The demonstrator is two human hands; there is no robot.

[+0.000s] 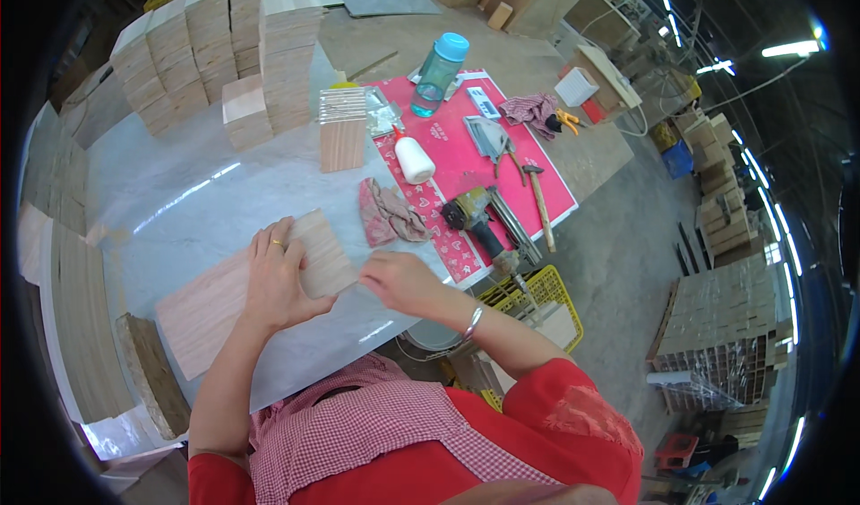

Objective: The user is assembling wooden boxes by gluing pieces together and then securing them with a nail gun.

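A pale wooden board point(204, 315) lies slantwise on the table before me, with a shorter, greyer wooden piece point(324, 252) at its right end. My left hand point(279, 274), with a ring on one finger, spans the wood where the two meet. Its fingers reach the far edge and its thumb stretches to the near edge. At the right corner of the shorter piece, my right hand point(394, 281) is closed in a pinch; whatever its fingertips hold is hidden. A crumpled pink cloth point(387, 214) lies just beyond the right hand.
Stacked wooden blocks point(193, 52) line the far left, and more boards point(76, 317) stand at the left edge. A block stack topped with glue lines point(342, 133), a white glue bottle point(414, 160), a blue water bottle point(439, 77), a nail gun point(479, 218) and a hammer point(540, 205) occupy the right side.
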